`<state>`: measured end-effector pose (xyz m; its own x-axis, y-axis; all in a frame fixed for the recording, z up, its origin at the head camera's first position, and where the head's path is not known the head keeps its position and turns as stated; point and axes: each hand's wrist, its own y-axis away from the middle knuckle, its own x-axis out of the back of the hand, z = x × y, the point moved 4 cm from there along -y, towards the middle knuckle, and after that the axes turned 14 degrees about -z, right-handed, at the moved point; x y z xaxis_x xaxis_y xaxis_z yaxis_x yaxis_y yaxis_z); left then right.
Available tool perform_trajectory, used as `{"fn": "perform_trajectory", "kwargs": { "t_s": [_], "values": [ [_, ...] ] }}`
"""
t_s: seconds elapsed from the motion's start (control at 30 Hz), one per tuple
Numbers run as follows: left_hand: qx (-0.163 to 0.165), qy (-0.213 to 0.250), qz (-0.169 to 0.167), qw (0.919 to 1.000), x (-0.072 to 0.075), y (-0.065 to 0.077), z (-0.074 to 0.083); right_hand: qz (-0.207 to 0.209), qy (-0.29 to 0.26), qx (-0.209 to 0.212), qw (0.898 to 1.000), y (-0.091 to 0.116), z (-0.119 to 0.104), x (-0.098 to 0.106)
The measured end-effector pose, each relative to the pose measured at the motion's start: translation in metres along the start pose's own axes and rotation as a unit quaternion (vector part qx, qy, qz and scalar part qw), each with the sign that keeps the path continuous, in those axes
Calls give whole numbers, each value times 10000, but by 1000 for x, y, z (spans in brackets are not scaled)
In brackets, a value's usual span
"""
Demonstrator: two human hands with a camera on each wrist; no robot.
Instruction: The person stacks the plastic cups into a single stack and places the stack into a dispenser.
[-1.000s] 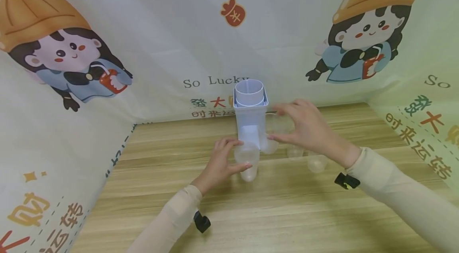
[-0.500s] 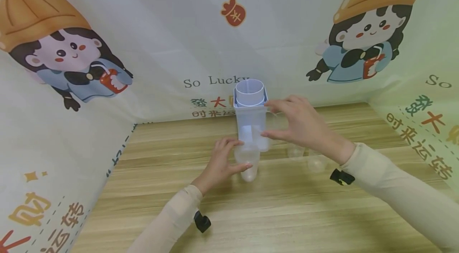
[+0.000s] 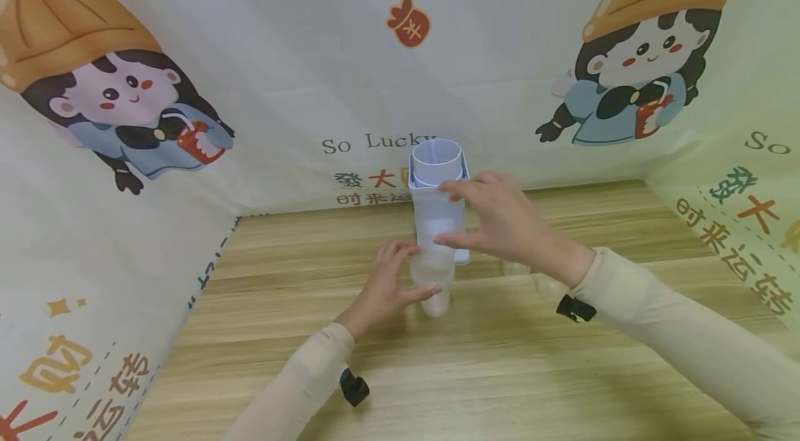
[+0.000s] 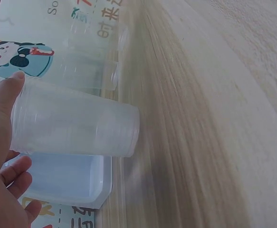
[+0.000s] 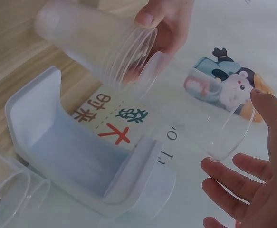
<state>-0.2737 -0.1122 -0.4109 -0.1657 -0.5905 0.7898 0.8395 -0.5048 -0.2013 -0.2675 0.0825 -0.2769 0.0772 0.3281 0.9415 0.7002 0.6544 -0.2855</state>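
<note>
My left hand (image 3: 384, 288) grips a nested stack of clear plastic cups (image 4: 76, 121) just above the table, rims upward. Over that stack my right hand (image 3: 512, 222) pinches one more clear plastic cup (image 5: 219, 126) near its rim, between thumb and fingers. This cup's lower end is at the stack's mouth; the right wrist view shows it partly inside the top cup. Behind the stack stands a white cup dispenser (image 5: 81, 147), open at the front, with a round ring (image 3: 436, 162) on top. The stack and right fingers partly cover it.
Two more clear cups stand on the wooden table (image 3: 281, 302), one cup (image 3: 515, 268) behind my right wrist and another cup (image 3: 551, 286) beside it. A printed cloth (image 3: 300, 66) hangs close behind the dispenser and along both sides.
My right hand has moved left with its cup, from right of the dispenser to above the stack, and the cup has lowered into the stack's mouth. My left hand has stayed in place.
</note>
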Motion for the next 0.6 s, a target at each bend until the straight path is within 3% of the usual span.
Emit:
{"fn": "perform_trajectory", "kwargs": {
  "t_s": [0.6],
  "values": [
    [-9, -39, 0, 10000, -1, 0, 0, -128, 129, 131, 9997, -1, -2, -21]
  ]
}}
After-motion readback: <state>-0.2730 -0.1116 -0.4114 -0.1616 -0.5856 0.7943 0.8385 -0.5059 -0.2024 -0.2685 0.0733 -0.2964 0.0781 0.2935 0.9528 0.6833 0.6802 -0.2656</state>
